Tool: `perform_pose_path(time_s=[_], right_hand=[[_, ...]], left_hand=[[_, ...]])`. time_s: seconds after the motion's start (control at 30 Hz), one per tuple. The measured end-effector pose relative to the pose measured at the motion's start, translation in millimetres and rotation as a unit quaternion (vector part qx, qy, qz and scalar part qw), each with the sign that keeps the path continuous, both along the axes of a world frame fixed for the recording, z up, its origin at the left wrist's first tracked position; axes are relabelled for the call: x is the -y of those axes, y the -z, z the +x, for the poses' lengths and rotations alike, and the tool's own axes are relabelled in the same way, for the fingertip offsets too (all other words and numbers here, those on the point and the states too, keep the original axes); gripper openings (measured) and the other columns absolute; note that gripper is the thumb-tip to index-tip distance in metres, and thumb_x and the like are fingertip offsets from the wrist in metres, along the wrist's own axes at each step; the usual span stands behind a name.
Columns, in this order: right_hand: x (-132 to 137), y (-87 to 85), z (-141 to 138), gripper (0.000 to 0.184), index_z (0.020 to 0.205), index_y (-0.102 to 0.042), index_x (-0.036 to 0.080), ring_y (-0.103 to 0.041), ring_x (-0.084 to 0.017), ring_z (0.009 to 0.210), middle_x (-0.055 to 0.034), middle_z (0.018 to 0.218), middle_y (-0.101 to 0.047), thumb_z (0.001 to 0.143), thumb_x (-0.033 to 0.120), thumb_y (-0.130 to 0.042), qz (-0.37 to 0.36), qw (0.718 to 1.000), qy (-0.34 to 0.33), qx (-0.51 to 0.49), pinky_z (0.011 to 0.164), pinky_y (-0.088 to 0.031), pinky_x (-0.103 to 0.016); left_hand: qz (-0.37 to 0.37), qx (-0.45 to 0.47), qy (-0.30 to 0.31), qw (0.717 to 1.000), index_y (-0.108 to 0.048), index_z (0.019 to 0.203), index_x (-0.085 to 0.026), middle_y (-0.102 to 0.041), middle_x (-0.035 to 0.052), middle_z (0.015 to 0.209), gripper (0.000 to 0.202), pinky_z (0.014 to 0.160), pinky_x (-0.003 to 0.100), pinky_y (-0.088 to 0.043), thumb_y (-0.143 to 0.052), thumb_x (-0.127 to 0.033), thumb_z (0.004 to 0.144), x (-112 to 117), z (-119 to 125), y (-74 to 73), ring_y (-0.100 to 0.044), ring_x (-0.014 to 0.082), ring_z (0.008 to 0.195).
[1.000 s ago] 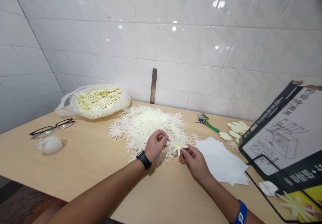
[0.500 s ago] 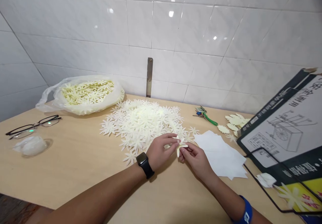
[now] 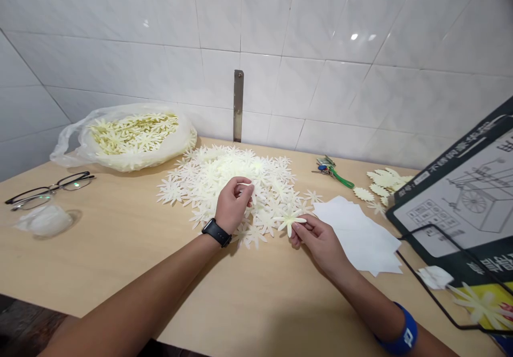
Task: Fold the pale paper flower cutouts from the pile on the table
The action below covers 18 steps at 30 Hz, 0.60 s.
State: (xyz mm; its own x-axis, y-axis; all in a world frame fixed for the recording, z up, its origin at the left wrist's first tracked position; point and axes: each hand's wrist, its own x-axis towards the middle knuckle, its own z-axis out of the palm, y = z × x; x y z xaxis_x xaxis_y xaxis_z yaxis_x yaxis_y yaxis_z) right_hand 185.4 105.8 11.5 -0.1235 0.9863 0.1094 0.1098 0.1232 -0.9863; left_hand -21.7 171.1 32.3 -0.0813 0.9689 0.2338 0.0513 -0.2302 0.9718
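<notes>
Cutout flower (image 3: 288, 220) clamped at one petal between right hand (image 3: 320, 245) fingers, just left of them; left hand (image 3: 232, 204) fingers closed on pale scrap (image 3: 245, 185) over pile of cutouts (image 3: 212, 178) on worktop (image 3: 120, 250); light pinch judged best against creasing.

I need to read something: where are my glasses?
The glasses lie at the left of the table in the head view, nearer than the bag of paper flowers and just behind a crumpled clear wrapper.
</notes>
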Motion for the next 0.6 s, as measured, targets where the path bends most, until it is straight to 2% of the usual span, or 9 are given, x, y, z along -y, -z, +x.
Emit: perform_pose_path(time_s=[0.1,0.17,0.27,0.4,0.6], right_hand=[[-1,-0.5,1,0.028,0.07,-0.06,0.019,-0.056,-0.014,0.058,-0.0007,0.064,-0.06,0.086,0.041,-0.062,-0.01,1.0,0.008,-0.006,0.056,-0.047,-0.027],[-2,-0.2,1,0.029,0.069,-0.06,0.019,-0.056,-0.014,0.057,-0.0004,0.062,-0.06,0.085,0.042,-0.064,-0.012,1.0,0.018,-0.008,0.055,-0.047,-0.027],[-2,1.7,1,0.03,0.069,-0.061,0.019,-0.056,-0.014,0.055,0.0001,0.059,-0.06,0.083,0.044,-0.065,-0.012,0.999,0.028,-0.013,0.054,-0.047,-0.028],[-2,4.6,1,0.031,0.069,-0.062,0.019,-0.055,-0.014,0.052,0.0003,0.056,-0.06,0.083,0.046,-0.066,-0.021,1.0,0.016,-0.016,0.054,-0.046,-0.028],[-1,4.4,1,0.032,0.065,-0.061,0.019,-0.055,-0.014,0.05,0.0002,0.055,-0.059,0.083,0.045,-0.066,-0.029,0.999,-0.007,-0.033,0.051,-0.045,-0.027]], left_hand=[[0.099,-0.115,-0.011,0.988,-0.062,0.106,-0.021,-0.069,0.0047,0.095,0.025,0.083,0.033,-0.052,-0.064,-0.028,0.082,2,-1,0.0,-0.064,0.019,0.091],[0.177,-0.198,0.017,0.964,-0.068,0.098,-0.021,-0.069,0.0062,0.107,0.015,0.097,0.038,-0.045,-0.063,-0.026,0.084,7,2,0.8,-0.061,0.0215,0.106],[0.238,-0.247,0.073,0.936,-0.072,0.088,-0.021,-0.069,0.0068,0.103,0.012,0.094,0.036,-0.046,-0.061,-0.027,0.087,18,10,3.0,-0.061,0.0211,0.102],[0.248,-0.263,0.146,0.921,-0.072,0.096,-0.023,-0.068,0.0066,0.097,0.015,0.085,0.032,-0.05,-0.063,-0.03,0.086,31,21,5.5,-0.063,0.0193,0.094],[0.259,-0.277,0.144,0.914,-0.075,0.085,-0.025,-0.061,0.0083,0.116,0.013,0.09,0.036,-0.049,-0.062,-0.029,0.086,35,26,5.0,-0.055,0.0234,0.112]])
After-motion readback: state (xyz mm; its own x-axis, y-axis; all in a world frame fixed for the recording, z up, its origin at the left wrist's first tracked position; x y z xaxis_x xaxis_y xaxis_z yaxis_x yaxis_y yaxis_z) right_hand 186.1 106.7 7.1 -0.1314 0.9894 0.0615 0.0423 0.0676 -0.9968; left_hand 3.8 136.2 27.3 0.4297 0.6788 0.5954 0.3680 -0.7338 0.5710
